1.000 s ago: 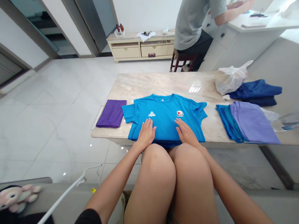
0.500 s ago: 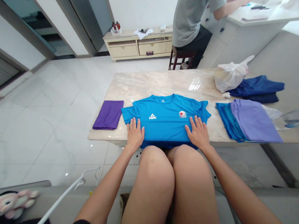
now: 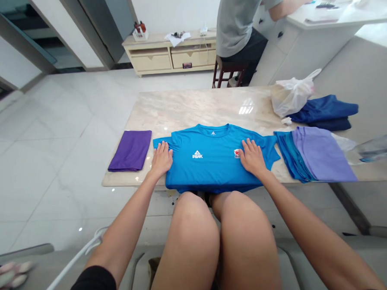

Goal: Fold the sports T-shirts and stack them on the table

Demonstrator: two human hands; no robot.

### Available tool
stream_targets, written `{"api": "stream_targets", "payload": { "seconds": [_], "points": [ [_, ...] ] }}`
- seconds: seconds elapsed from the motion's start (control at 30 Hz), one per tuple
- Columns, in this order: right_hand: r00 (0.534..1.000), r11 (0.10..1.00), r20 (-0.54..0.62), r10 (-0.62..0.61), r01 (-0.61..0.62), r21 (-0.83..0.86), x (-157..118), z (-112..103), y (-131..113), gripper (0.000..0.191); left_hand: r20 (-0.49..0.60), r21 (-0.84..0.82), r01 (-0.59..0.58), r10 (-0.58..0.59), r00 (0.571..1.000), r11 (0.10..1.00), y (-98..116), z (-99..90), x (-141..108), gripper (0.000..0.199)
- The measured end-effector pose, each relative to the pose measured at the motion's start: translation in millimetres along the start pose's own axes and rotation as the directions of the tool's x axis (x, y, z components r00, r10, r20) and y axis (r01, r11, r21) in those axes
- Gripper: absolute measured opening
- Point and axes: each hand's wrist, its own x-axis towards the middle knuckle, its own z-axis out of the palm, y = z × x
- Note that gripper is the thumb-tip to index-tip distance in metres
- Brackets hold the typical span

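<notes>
A bright blue short-sleeved T-shirt (image 3: 214,165) lies face up on the marble-patterned table (image 3: 185,106), collar away from me. Its chest bears a white PEAK logo and a small red-and-white badge. The hem side hangs over the near table edge, above my knees. My left hand (image 3: 162,157) rests flat at the left sleeve, fingers extended. On the right chest, my right hand (image 3: 252,157) lies flat with fingers spread, its fingertips partly covering the badge. A folded purple garment (image 3: 130,150) is just left of the shirt.
To the right lie folded lilac (image 3: 324,155) and teal (image 3: 289,155) garments, dark blue clothes (image 3: 328,107), a white plastic bag (image 3: 293,96) and a clear bottle (image 3: 378,148). A white hanger (image 3: 70,266) is at lower left. Beyond the table, a person (image 3: 239,25) sits on a stool (image 3: 226,69).
Both hands have slid farther up the shirt, the left outward onto the sleeve, the right against the badge. The right sleeve lies more spread out. The camera view has shifted slightly.
</notes>
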Motion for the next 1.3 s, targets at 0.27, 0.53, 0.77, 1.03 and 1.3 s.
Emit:
{"api": "stream_targets", "payload": {
  "seconds": [0.27, 0.53, 0.77, 1.03, 1.3],
  "points": [
    [0.975, 0.977, -0.060, 0.215, -0.215, 0.008, 41, 21, -7, 0.079, -0.155, 0.060, 0.137, -0.126, 0.980, 0.989, -6, 7.0, 21, 0.081],
    [0.962, 0.963, -0.046, 0.268, -0.269, -0.025, 21, 9, 2, 0.083, -0.116, 0.283, 0.183, -0.156, 0.981, 0.941, 7, -14.9, -3, 0.080],
    [0.988, 0.990, -0.082, 0.129, -0.133, -0.052, -2, -6, 48, 0.065, -0.113, 0.283, 0.108, -0.079, 0.990, 0.953, 0, -53.6, 0, 0.054],
    [0.957, 0.995, -0.272, 0.098, -0.095, 0.026, -14, 17, 49, 0.061, -0.025, -0.022, 0.330, -0.330, 0.944, 0.944, -21, -62.8, 29, 0.051],
    [0.946, 0.992, -0.305, 0.114, -0.092, 0.085, -13, 15, 48, 0.057, 0.016, -0.333, 0.299, -0.311, 0.950, 0.894, -27, -80.1, 35, 0.021]
  ]
}}
